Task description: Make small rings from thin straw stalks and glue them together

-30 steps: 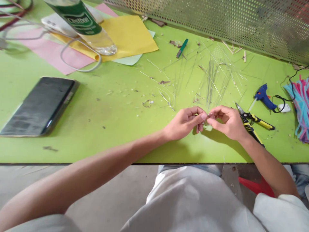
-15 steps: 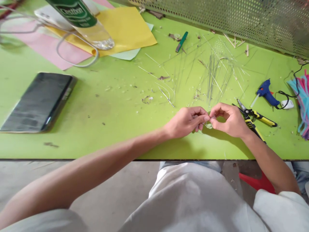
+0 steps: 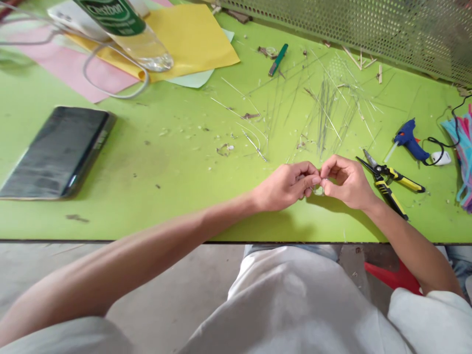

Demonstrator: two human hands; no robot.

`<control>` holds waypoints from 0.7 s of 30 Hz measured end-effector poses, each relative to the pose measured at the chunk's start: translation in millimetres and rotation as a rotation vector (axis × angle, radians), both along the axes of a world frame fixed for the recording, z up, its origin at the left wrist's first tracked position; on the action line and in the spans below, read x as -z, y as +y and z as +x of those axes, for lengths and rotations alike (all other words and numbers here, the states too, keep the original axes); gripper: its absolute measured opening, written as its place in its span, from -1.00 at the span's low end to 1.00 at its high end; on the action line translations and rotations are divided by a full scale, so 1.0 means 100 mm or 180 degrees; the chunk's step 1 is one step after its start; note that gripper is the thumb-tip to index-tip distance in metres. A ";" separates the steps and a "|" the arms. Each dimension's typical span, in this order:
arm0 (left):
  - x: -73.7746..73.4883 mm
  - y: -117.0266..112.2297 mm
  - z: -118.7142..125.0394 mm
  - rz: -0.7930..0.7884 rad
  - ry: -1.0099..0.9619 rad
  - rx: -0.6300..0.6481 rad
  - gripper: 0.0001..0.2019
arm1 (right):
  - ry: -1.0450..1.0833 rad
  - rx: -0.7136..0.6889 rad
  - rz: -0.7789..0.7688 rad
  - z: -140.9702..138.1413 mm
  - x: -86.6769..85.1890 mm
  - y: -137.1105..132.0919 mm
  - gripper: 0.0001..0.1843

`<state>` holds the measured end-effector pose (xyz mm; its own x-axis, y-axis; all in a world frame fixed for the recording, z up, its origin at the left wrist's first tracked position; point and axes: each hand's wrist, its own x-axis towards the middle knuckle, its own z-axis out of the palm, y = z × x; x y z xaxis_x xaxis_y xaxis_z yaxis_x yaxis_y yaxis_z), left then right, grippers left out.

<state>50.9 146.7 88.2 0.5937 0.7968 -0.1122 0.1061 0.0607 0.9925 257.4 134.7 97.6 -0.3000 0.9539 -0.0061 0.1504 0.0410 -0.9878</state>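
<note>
My left hand is pinched closed over the table near its front edge. Facing it, my right hand pinches with thumb and forefinger, the fingertips of both hands almost touching. Between them is a thin wire, bent into a small loop that hangs just under the fingertips; its ends are hidden by the fingers. Yellow-and-black pliers lie with their handles apart, right beside my right hand. Beyond the hands, many thin straight wires are strewn on the table, and a bent piece of wire lies closer to my left hand.
A blue glue gun and colourful fuzzy stems lie at the right. A green-handled cutter is farther back. On the left are a dark phone, a tilted bottle, yellow paper and a white cable. A perforated panel borders the back.
The view has shifted slightly. Both hands keep their pinch at nearly the same place, and the wire loop shows a little more plainly between them.
</note>
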 end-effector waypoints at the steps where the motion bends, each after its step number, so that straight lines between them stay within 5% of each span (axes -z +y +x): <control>1: 0.00 0.00 0.00 -0.0003 -0.0021 0.0015 -0.75 | 0.0018 0.0022 0.0005 -0.01 0.01 0.00 -0.86; 21: 0.01 -0.01 0.01 0.0037 -0.0160 0.0064 -0.80 | 0.0141 0.0353 0.0225 -0.12 0.07 -0.09 -0.89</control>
